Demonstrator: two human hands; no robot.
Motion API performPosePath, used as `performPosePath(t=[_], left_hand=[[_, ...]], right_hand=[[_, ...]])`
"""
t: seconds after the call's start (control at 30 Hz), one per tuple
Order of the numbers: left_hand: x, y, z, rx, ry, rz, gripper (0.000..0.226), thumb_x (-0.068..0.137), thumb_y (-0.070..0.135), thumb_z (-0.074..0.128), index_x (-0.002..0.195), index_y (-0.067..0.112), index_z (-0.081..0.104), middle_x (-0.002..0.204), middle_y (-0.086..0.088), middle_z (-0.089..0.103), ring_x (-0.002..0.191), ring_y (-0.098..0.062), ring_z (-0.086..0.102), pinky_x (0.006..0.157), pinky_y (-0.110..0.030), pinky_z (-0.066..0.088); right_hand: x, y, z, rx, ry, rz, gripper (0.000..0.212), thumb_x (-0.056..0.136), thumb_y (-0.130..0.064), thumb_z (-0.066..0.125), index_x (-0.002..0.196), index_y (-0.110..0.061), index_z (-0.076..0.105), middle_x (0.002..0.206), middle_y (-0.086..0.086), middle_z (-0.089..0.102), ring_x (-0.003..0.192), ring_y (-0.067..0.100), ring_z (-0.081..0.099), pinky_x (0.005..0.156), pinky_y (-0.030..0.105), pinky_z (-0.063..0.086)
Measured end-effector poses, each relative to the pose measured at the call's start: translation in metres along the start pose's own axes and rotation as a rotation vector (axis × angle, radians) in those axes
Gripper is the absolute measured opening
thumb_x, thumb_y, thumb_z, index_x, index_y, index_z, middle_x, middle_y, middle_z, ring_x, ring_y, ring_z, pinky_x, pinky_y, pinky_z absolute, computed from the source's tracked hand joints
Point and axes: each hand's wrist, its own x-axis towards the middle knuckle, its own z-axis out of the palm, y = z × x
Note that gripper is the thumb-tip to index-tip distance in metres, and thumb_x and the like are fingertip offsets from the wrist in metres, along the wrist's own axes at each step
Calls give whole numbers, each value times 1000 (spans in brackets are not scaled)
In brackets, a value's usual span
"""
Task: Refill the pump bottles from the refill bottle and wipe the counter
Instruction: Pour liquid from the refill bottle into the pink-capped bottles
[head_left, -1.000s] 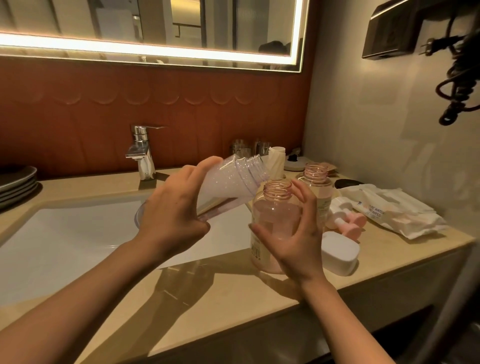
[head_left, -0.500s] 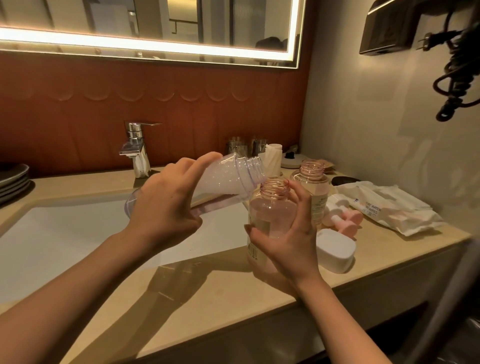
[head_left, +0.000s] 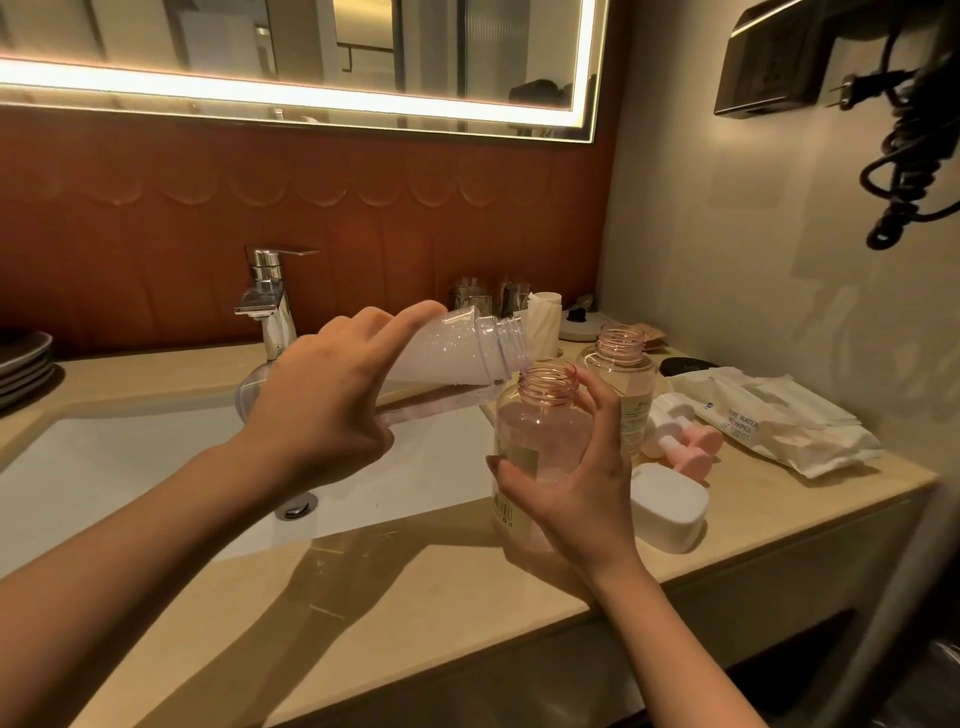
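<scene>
left grip (head_left: 322, 400) is wrapped round the body of the refill bottle (head_left: 457, 353), forefinger laid straight along its upper shoulder. the bottle is tipped close to level over the right end of the sink (head_left: 156, 467), its open mouth at the pink threaded neck of the near pump bottle (head_left: 540, 421); whether mouth and neck touch cannot be told. right grip (head_left: 576, 488) is curled round the lower body of that pump bottle, steadying it at the desk (head_left: 415, 597) edge; its base is hidden behind the hand. a second pump bottle (head_left: 623, 374), also uncapped, stands just behind, and the pink pump heads (head_left: 680, 447) lie to the right, near a pack of wipes (head_left: 769, 421). judgement: both bottles look to be thin clear plastic, light and likely to flex, so a hard squeeze on the refill bottle could surge the foamy contents past the narrow neck. soap on the walls would make them slippery. the refill bottle is best held at mid-body, as here, and tilted slowly; the pump bottle is best held low and firm, since it is probably light enough to tip if nudged at the neck
</scene>
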Motion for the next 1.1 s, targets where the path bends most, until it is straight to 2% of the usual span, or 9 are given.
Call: performPosePath(t=[0.13,0.37,0.57,0.77,0.9,1.1], left_hand=[[3,-2,-3,28,-34,3,106,57,5,78,142,34,21,109,-1,53,84,-14,42,59,-28,36],[5,-2,-7,54,-65,9,109,57,8,80,139,38,14,113,-1,54,85,-16,45,60,-30,44],[5,-2,-9,90,-72,-7,107,60,9,78,142,38,16,115,1,53,86,-15,43,58,-25,35],[8,-1,-12,111,-78,-9,104,64,9,76,145,36,17,119,0,52,88,-11,39,56,-11,25],[8,0,-14,122,-85,-9,104,64,10,75,145,36,16,118,1,52,86,-11,38,55,-11,22],[10,2,-17,138,-104,-1,104,66,10,75,146,36,14,120,0,50,86,-10,36,53,-12,20]], right_hand=[[0,0,0,1,-2,-5,93,61,-43,78,128,-55,15,126,-43,27,117,-15,37,87,3,36],[-1,1,0,0,-7,-5,94,62,-44,78,125,-62,11,126,-46,25,117,-18,35,85,-1,34],[-1,1,0,0,-15,0,95,62,-45,78,126,-63,11,128,-44,25,118,-16,35,86,4,36],[-1,1,-1,1,-14,-2,95,61,-45,78,124,-65,10,125,-47,24,117,-19,34,84,0,34],[-1,1,-1,3,-13,-3,94,61,-46,77,124,-64,10,127,-42,25,117,-18,34,85,0,34],[-1,1,-1,7,-14,-1,94,61,-45,78,125,-63,11,127,-44,25,117,-17,35,83,-3,34]])
